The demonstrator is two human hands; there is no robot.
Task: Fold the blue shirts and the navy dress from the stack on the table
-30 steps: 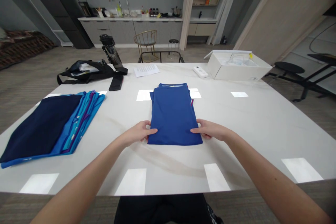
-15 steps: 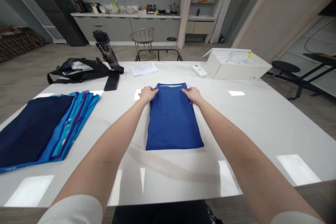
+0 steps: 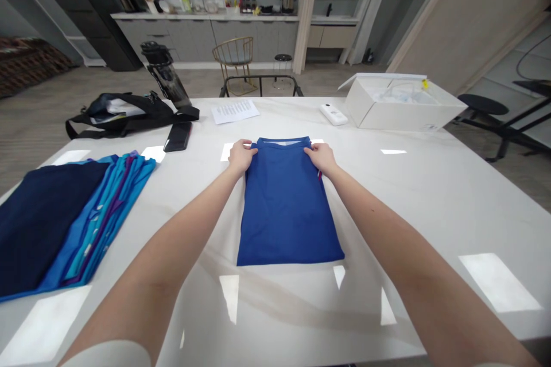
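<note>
A blue T-shirt (image 3: 287,206), folded into a rough rectangle, lies on the white table with its collar at the far end. My left hand (image 3: 242,157) pinches its far left corner beside the collar, thumb on top. At the far right corner, my right hand (image 3: 321,158) grips the fabric the same way. A bit of red and white trim shows near my right hand. To the left lies a stack of folded clothes (image 3: 55,218), dark navy on top with blue, teal and purple layers beneath.
Toward the back left of the table (image 3: 434,195) are a black bag (image 3: 124,114), a dark bottle (image 3: 166,75) and a phone (image 3: 178,136). A printed sheet (image 3: 235,112), a small white device (image 3: 333,114) and an open white box (image 3: 402,104) sit along the far edge.
The shirt appears slightly larger and its near edge lower in view, as the camera has shifted. Both hands keep their hold on the shirt's far corners.
</note>
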